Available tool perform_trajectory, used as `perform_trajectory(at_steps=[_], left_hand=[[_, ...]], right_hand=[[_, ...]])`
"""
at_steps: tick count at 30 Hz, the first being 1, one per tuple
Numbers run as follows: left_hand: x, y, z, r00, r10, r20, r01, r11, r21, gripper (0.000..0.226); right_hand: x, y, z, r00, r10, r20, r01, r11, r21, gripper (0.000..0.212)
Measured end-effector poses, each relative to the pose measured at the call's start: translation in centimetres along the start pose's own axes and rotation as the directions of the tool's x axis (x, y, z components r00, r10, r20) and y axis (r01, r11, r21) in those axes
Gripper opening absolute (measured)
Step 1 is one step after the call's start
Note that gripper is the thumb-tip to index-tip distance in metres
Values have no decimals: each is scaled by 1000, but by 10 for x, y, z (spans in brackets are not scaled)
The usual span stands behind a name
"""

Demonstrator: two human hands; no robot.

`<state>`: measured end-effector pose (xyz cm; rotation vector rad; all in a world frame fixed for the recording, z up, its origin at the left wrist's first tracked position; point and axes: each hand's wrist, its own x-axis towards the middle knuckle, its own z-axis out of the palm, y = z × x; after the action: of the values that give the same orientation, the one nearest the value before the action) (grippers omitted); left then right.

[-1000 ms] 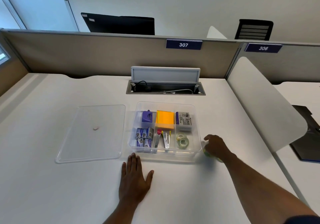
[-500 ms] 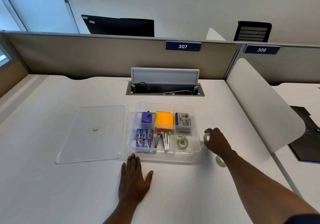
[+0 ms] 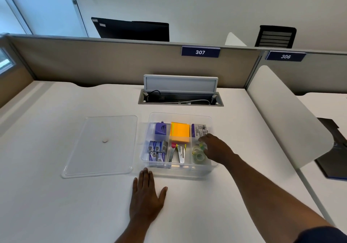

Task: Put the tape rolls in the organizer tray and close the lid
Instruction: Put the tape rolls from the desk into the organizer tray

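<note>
The clear organizer tray (image 3: pixel 179 114) stands open on the white desk. Its front right compartment holds two clear tape rolls (image 3: pixel 199 156). My right hand (image 3: pixel 216 147) reaches over that compartment from the right, fingertips pinched on another tape roll (image 3: pixel 201 146) with a green-yellow core, held just above the two inside. My left hand (image 3: pixel 146 198) lies flat on the desk, fingers spread, just in front of the tray's front left corner. The clear lid (image 3: pixel 101 154) lies flat on the desk to the left of the tray.
Other compartments hold a purple sharpener (image 3: pixel 160 128), orange sticky notes (image 3: pixel 180 132), staple boxes (image 3: pixel 156 147), staple removers (image 3: pixel 178 153) and a labelled box (image 3: pixel 199 130). An open cable hatch (image 3: pixel 180 99) sits behind the tray. A white divider panel (image 3: pixel 285 115) stands to the right.
My right hand lifted a tape roll from the desk right of the tray and carried it left, over the tray's front right compartment. My left hand stayed flat.
</note>
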<state>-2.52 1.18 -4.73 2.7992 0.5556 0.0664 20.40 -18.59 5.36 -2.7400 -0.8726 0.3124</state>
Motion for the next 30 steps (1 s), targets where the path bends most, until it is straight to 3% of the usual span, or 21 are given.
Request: perform_trajectory(at_steps=[5,10,13,17,20,24,27,30], left_hand=[[0,0,1,1000,3,-8,-3,1000,11,85],[0,-1,1,1000,-5,5,5,1000,11,84],[0,0,0,1000,-4,7,4,1000,14,84],[0,0,0,1000,6,-1,-6,1000,6,84],[0,0,-1,1000,7,-5,-7,1000,5,85],[1,0,1,1000,7,-1,-7,1000,15,86],[1,-1,1,1000,2,0,-2,1000,26,86],[0,0,1,1000,3,-4,-3,1000,25,88]], right_hand=[[1,-2,7,1000,0,21,4,988,-154,51],[2,-3,11,998,51,-41,-55,994,-90,49],[-2,-2,7,968,123,-217,-130,991,-19,41],[-14,6,0,830,356,-429,-312,935,171,40],[-25,21,-1,777,516,-361,-482,856,187,38],[-49,44,3,706,697,-125,-687,717,118,30],[-67,55,7,667,743,54,-745,665,41,58],[-79,55,15,673,731,113,-736,677,4,70]])
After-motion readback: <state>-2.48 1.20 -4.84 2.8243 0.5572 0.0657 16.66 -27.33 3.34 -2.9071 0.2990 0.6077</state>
